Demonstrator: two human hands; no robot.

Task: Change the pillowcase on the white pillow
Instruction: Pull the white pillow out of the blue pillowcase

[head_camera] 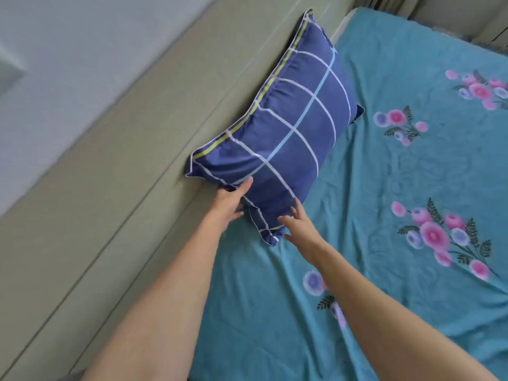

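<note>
**Pillow dressed in a blue case, both hands at its near end**

The pillow leans against the green headboard at the head of the bed, with its lower long edge on the turquoise sheet that has pink and purple flowers printed on it. It wears a dark blue pillowcase with white and light blue lines, and a yellow-green stripe runs along the flange on the headboard side. No white part of the pillow shows anywhere; the case covers it fully, and the filling looks plump and even inside.

Both hands are at the near short end. The left hand lies against the corner beside the headboard, with the fingers spread wide and the thumb resting on the blue cloth; it does not pinch anything that I can see. The right hand touches the lower corner flap near the sheet, also with the fingers apart and loose, holding nothing.

As a judgement, two readings are possible. Either this blue case is the new one and only the last tidying of the corners is left, or it is the old one and the whole work is still ahead. No second pillowcase is in view, so I cannot decide between them.
</note>
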